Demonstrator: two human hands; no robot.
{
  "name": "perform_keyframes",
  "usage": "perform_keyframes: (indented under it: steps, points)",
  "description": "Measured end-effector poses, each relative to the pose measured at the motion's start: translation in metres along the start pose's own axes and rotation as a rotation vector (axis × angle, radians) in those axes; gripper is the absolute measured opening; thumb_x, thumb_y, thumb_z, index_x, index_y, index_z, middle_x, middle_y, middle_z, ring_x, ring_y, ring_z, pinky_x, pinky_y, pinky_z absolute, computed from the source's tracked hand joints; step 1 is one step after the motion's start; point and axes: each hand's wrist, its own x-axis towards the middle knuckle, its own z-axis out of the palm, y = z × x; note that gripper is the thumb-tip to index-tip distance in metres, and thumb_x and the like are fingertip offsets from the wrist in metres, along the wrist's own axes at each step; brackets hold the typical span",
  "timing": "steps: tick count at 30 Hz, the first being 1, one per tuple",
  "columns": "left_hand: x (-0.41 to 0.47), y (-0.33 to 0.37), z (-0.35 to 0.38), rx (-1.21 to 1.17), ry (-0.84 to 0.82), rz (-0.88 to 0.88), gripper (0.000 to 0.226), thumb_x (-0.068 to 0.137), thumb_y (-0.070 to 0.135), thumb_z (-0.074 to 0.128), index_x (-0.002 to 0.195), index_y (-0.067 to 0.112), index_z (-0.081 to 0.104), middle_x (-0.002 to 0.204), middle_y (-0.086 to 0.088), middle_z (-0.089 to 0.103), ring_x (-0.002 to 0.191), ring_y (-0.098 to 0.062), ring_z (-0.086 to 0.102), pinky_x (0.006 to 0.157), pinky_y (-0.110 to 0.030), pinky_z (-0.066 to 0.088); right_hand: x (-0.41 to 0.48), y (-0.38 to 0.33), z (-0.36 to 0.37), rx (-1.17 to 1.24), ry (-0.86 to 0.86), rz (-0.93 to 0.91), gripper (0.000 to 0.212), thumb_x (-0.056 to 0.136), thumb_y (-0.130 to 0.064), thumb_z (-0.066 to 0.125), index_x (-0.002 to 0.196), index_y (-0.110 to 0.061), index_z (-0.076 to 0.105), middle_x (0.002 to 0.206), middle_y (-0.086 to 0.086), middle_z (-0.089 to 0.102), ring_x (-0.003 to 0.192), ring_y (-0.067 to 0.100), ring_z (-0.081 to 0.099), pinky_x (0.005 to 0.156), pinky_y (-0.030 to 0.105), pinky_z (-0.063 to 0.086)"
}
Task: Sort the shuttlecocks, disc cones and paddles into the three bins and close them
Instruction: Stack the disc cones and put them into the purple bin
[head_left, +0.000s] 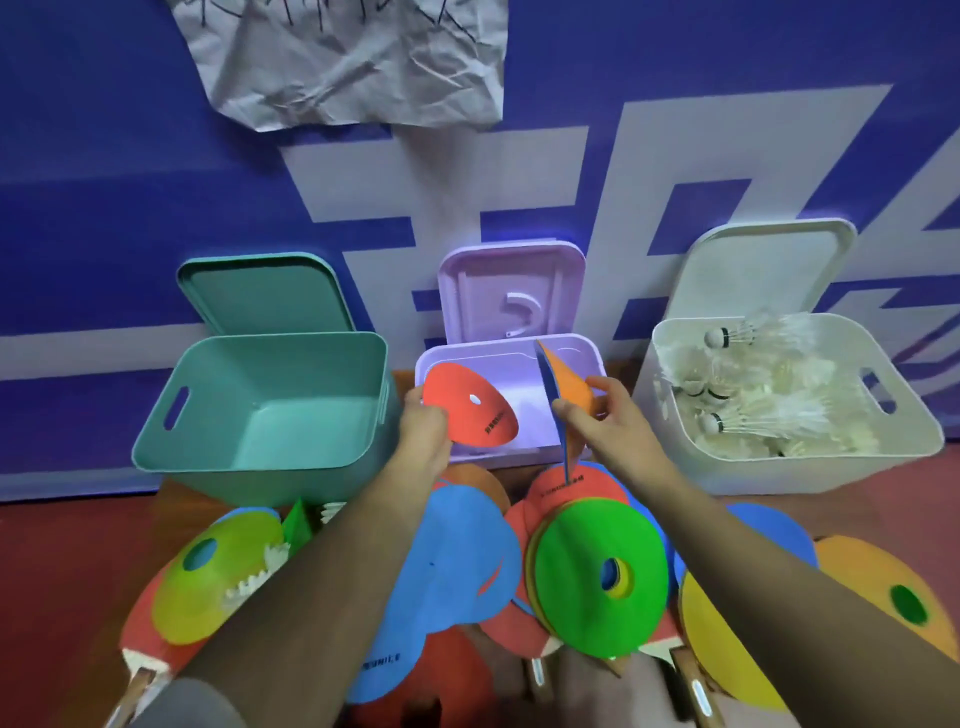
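My left hand (423, 434) pinches a red disc cone (470, 413) by its edge, fingers pressed on the rim, holding it over the open lilac bin (587, 358). My right hand (597, 415) grips an orange disc cone (569, 387) together with a blue one (548, 382), thumb and fingers clamped on them, tilted on edge above the same bin. I count three bins: an open teal bin (218, 395) to the left with nothing visible inside, the lilac one in the middle, and a white bin (670, 410) on the right holding shuttlecocks (748, 421), too many to count. All three lids lean back against the blue wall. Below my forearms lies a heap of cones, a green disc cone (582, 587) uppermost, with paddle handles (537, 675) poking out beneath.
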Motion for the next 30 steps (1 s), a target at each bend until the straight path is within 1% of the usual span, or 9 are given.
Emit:
perform_keyframes:
  steps: [3,8,10,14,18,22,25,28,30]
  points:
    - [0.029,-0.014,0.007,0.001,-0.037,-0.092,0.047,0.085,-0.012,0.036,0.122,0.013,0.049,0.100,-0.012,0.062,0.086,-0.027,0.059,0.091,-0.046,0.048,0.021,0.012,0.002,0.011,0.004,0.021,0.049,0.084,-0.034,0.072,0.123,-0.020,0.045,0.089,-0.004,0.057,0.056,-0.011,0.056,0.070,0.030,0.056]
    - [0.053,-0.021,0.019,0.905,-0.056,0.196,0.057,0.089,0.016,0.055,0.141,-0.001,0.037,0.143,-0.020,0.043,0.130,-0.032,0.043,0.109,-0.033,0.034,0.052,0.015,-0.001,-0.062,0.031,0.005,0.066,0.077,-0.042,0.076,0.128,-0.025,0.040,0.101,-0.008,0.055,0.080,-0.004,0.055,0.073,0.017,0.045]
    - [0.042,-0.006,0.031,0.755,-0.148,0.244,0.038,0.098,0.022,0.048,0.131,0.002,0.051,0.130,-0.012,0.054,0.113,-0.029,0.057,0.099,-0.021,0.042,0.060,0.012,0.003,-0.143,0.028,-0.008,0.073,0.073,-0.041,0.080,0.131,-0.021,0.040,0.103,-0.006,0.056,0.086,0.005,0.058,0.076,0.017,0.047]
    - [0.042,0.010,0.049,0.101,-0.488,-0.167,0.034,0.096,0.038,0.052,0.111,0.008,0.061,0.104,-0.016,0.070,0.088,-0.028,0.069,0.088,-0.042,0.055,0.086,0.021,0.014,-0.515,-0.068,-0.117,0.095,0.065,-0.044,0.081,0.141,-0.012,0.035,0.128,0.006,0.052,0.117,0.026,0.049,0.103,0.034,0.038]
    - [0.061,-0.003,0.055,0.181,-0.449,-0.125,0.023,0.090,-0.005,0.057,0.112,-0.002,0.050,0.101,-0.023,0.059,0.078,-0.026,0.064,0.068,-0.030,0.060,0.116,0.048,0.029,-0.765,-0.171,-0.119,0.100,0.060,-0.047,0.080,0.142,-0.011,0.035,0.138,0.005,0.049,0.127,0.028,0.045,0.105,0.033,0.029]
    - [0.078,-0.028,0.054,0.365,-0.417,-0.138,0.016,0.088,-0.009,0.057,0.097,0.002,0.052,0.080,-0.009,0.063,0.065,-0.018,0.064,0.061,-0.024,0.058,0.139,0.082,0.042,-0.899,-0.246,-0.043,0.118,0.051,-0.062,0.080,0.146,-0.015,0.029,0.144,0.004,0.044,0.123,0.033,0.045,0.106,0.038,0.034]
    - [0.096,-0.042,0.052,0.659,-0.387,-0.014,0.012,0.085,-0.006,0.058,0.079,0.004,0.059,0.061,-0.002,0.067,0.064,-0.024,0.064,0.072,-0.034,0.055,0.150,0.098,0.049,-0.923,-0.275,-0.073,0.102,0.055,-0.065,0.070,0.140,-0.020,0.036,0.144,0.002,0.045,0.120,0.031,0.048,0.103,0.040,0.039]
    - [0.101,-0.045,0.048,1.089,-0.379,0.193,0.016,0.084,0.012,0.058,0.097,0.004,0.065,0.096,-0.014,0.068,0.093,-0.032,0.061,0.076,-0.031,0.044,0.142,0.092,0.047,-0.729,-0.286,-0.042,0.078,0.072,-0.050,0.072,0.137,-0.015,0.046,0.142,0.004,0.047,0.126,0.026,0.048,0.106,0.035,0.039]
    - [0.090,-0.038,0.044,1.105,-0.350,0.266,0.027,0.085,0.015,0.058,0.110,0.006,0.062,0.108,-0.010,0.065,0.101,-0.028,0.058,0.084,-0.032,0.044,0.123,0.085,0.040,-0.624,-0.218,-0.071,0.059,0.083,-0.033,0.069,0.134,-0.009,0.050,0.136,0.008,0.051,0.122,0.023,0.051,0.100,0.027,0.038]
